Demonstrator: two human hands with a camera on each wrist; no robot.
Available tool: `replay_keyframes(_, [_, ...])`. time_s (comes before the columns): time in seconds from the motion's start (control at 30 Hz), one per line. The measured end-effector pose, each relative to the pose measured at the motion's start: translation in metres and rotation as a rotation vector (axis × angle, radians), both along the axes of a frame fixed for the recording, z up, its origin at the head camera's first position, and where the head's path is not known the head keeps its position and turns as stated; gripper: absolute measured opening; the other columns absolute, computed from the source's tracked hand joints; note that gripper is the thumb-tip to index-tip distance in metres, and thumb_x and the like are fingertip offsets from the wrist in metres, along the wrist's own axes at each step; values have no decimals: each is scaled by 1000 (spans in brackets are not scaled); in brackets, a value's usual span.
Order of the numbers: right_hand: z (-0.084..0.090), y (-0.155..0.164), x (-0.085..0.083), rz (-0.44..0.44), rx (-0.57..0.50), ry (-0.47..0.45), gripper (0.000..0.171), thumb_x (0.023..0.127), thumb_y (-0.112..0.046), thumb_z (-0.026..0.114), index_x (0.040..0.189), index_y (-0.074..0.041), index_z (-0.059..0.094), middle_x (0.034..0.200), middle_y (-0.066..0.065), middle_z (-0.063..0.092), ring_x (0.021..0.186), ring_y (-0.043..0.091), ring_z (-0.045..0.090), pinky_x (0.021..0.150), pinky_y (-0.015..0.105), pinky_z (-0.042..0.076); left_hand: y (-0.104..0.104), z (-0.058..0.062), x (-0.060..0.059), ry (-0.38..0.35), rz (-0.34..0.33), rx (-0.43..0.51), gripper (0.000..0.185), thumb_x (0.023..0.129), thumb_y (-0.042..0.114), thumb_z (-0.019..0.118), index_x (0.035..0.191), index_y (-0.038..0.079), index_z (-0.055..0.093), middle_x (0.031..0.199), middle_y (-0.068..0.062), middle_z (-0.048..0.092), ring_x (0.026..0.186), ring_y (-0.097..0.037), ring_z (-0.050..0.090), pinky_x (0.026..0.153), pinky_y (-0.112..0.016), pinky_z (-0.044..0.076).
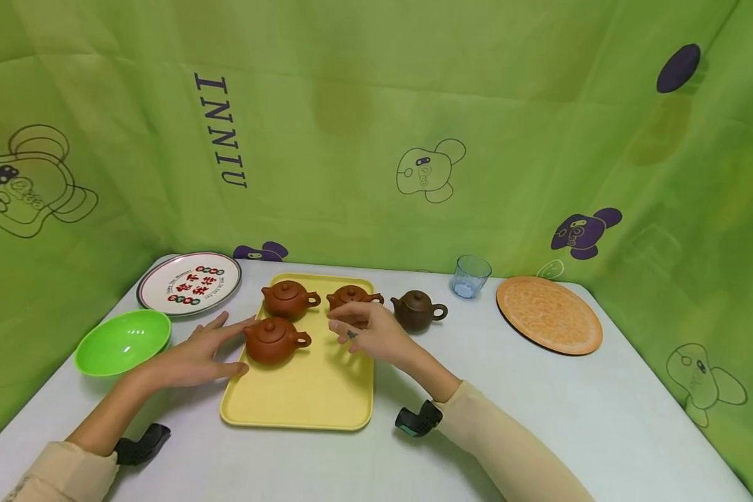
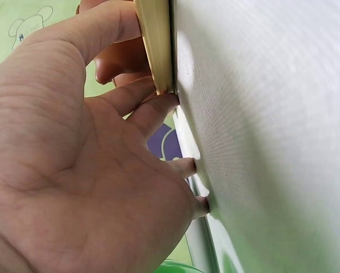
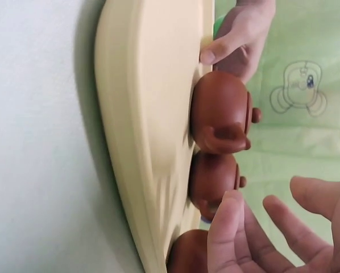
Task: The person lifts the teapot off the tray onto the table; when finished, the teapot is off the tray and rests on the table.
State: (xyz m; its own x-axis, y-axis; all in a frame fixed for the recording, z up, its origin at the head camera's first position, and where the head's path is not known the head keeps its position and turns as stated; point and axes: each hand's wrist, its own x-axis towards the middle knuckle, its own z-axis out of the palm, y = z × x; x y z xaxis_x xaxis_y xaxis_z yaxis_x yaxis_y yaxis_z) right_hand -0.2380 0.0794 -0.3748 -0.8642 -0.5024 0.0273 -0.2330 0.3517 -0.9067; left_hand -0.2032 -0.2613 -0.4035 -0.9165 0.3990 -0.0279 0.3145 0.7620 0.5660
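Observation:
My left hand (image 1: 194, 357) rests at the left edge of a yellow tray (image 1: 304, 401), thumb on the rim and fingers stretched along its side, with some fingertips on the table. On the tray stand three reddish-brown teapots: a near-left teapot (image 1: 271, 343), a back-left teapot (image 1: 286, 300) and a back-right teapot (image 1: 349, 295). My right hand (image 1: 376, 333) hovers over the tray's right side, partly covering the back-right teapot. In the right wrist view its fingers (image 3: 224, 227) are loosely bent, apart from the thumb, with nothing between them.
Right of the tray stands a dark brown teapot (image 1: 415, 312). Behind it are a clear bluish glass (image 1: 470, 277) and a round orange-brown mat (image 1: 549, 315). On the left lie a green bowl (image 1: 124, 341) and a white plate (image 1: 189, 283) with red lettering. Green curtains (image 1: 326, 139) enclose the table.

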Motion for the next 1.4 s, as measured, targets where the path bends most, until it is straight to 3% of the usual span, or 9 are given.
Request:
replay_keyframes(0.6, [2, -27, -3, 30, 9, -24, 32, 104, -23, 69, 131, -6, 73, 114, 20, 79, 97, 37, 77, 74, 40, 67, -1, 1, 0, -11, 6, 7, 85, 90, 38, 80, 161, 8, 45, 164, -37, 38, 154, -69, 10, 116, -90, 4])
replay_keyframes(0.8, [0, -35, -3, 38, 42, -23, 30, 104, -21, 70, 129, -6, 74, 103, 20, 80, 89, 33, 77, 68, 36, 66, 1, 3, 0, -18, 9, 5, 85, 90, 39, 80, 161, 8, 44, 164, -37, 37, 154, -69, 10, 116, -90, 4])
replay_keyframes(1.07, [-6, -44, -3, 23, 107, -54, 18, 102, -23, 72, 116, -14, 79, 92, 16, 82, 61, 19, 69, 59, 30, 61, 1, 2, 0, -6, 0, 6, 84, 90, 39, 81, 160, 7, 46, 162, -37, 41, 153, -70, 11, 114, -91, 5])
replay_keyframes(1.23, [-10, -48, -3, 24, 130, -89, 14, 103, -24, 71, 108, -15, 80, 85, 17, 80, 54, 17, 65, 58, 29, 62, 1, 1, 1, 0, -5, 7, 84, 90, 38, 81, 159, 7, 47, 161, -36, 42, 153, -70, 12, 114, -91, 6])
replay_keyframes(1.4, [-12, -50, -5, 22, 88, -137, 14, 103, -22, 71, 107, -12, 80, 88, 17, 81, 57, 16, 67, 58, 29, 62, 0, 0, 0, 1, -3, 5, 84, 89, 38, 81, 159, 6, 47, 161, -37, 41, 153, -70, 12, 114, -91, 6])
